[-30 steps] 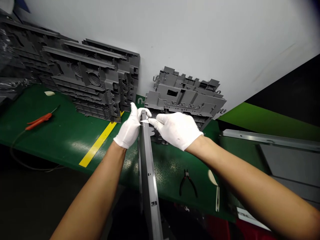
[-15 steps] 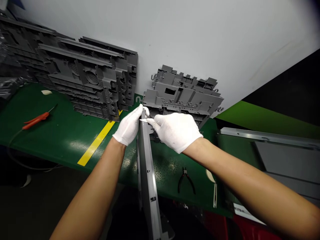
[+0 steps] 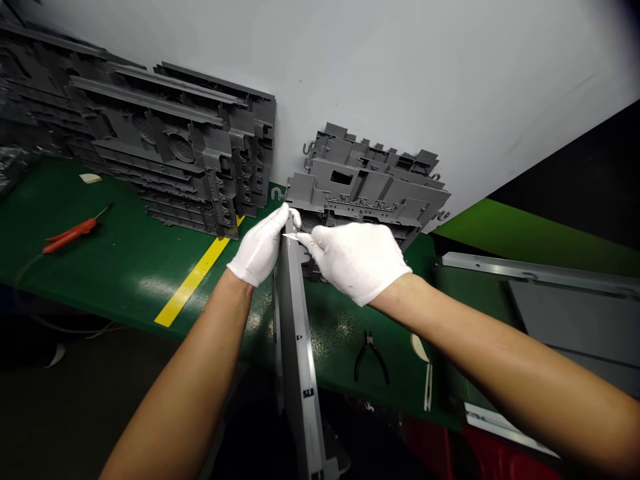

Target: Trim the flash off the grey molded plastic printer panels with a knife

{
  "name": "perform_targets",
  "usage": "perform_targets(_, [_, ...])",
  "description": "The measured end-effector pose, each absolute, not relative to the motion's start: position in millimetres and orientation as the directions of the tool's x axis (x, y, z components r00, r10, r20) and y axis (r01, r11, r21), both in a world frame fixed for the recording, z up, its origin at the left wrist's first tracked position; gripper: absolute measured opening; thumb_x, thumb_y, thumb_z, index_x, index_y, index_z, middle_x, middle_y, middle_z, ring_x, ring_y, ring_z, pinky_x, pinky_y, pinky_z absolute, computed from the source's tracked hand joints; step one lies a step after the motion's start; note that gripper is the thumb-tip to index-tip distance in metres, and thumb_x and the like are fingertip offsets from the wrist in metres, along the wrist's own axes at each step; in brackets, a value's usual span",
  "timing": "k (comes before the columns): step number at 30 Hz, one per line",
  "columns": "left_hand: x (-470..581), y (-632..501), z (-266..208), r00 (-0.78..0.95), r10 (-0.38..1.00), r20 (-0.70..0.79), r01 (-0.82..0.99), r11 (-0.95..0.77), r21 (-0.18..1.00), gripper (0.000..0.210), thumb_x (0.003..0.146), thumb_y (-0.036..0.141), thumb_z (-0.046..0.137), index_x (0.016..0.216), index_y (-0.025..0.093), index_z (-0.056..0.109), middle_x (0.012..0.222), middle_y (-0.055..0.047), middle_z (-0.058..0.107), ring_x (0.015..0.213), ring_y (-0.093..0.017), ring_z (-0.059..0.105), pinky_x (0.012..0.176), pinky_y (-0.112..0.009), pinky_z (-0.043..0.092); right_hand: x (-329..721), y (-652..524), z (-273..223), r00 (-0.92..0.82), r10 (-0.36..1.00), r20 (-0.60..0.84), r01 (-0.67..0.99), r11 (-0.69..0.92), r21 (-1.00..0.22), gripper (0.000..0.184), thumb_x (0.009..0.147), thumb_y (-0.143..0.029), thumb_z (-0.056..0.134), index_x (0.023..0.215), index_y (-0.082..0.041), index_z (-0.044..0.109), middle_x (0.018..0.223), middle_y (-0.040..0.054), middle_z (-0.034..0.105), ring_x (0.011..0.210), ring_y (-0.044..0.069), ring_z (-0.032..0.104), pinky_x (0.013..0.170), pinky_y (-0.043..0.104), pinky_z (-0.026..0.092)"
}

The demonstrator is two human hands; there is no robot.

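Note:
A long grey plastic panel [image 3: 298,320] stands on its narrow edge, running from the bench down toward me. White-gloved, my left hand [image 3: 260,247] is closed round the panel's far upper corner, thumb and fingers on either side. My right hand [image 3: 357,259], also gloved, is pinched on a small pointed blade [image 3: 291,236] whose tip lies across the panel's top edge near the left fingertips. The blade's handle is hidden inside the right hand, so I cannot tell the full tool.
Grey moulded panels lean against the white wall at left [image 3: 190,140] and behind my hands [image 3: 370,187]. On the green bench [image 3: 125,267] lie an orange-handled screwdriver [image 3: 75,235], pliers [image 3: 370,357], tweezers [image 3: 428,387] and yellow tape [image 3: 193,280]. Flat grey panels [image 3: 575,313] lie at right.
The whole view has shifted slightly. Both hands keep their grips at the panel's far end, and the blade tip stays on the edge with only a small movement.

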State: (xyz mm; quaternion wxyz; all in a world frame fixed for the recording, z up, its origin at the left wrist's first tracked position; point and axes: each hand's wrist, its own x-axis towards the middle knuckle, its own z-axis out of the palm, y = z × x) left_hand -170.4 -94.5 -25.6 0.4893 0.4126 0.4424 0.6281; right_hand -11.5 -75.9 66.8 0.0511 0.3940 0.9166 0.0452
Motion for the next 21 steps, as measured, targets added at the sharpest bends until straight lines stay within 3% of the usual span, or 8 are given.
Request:
perform_targets(14, [-171.3,-94.5,-27.0,-0.234,0.968,0.088,-0.22,-0.141,0.965,0.042,0.096,0.054,0.049,0.079,0.018,0.063,0.078,-0.003,0.056,0.071,-0.015,0.05,0.069,-0.027,0.042,-7.3,-79.6,62.6,-0.699,0.712,-0.058,0.702,0.7,0.131,0.067,0.104,-0.058,0.017,0.099,-0.017,0.07,0.073,0.0102,0.071,0.068,0.022,0.066,0.065,0.03,0.04])
perform_targets(21, [-171.7,-97.2,-25.2,-0.256,0.964,0.079,-0.238,-0.142,0.961,0.045,0.096,0.057,0.048,0.079,0.018,0.063,0.075,-0.003,0.056,0.068,-0.015,0.049,0.068,-0.028,0.042,0.1,-82.7,56.5,-0.7,0.714,-0.039,0.713,0.701,0.032,0.067,0.102,-0.065,0.018,0.092,-0.022,0.068,0.068,0.0042,0.067,0.061,0.019,0.061,0.061,0.027,0.036])
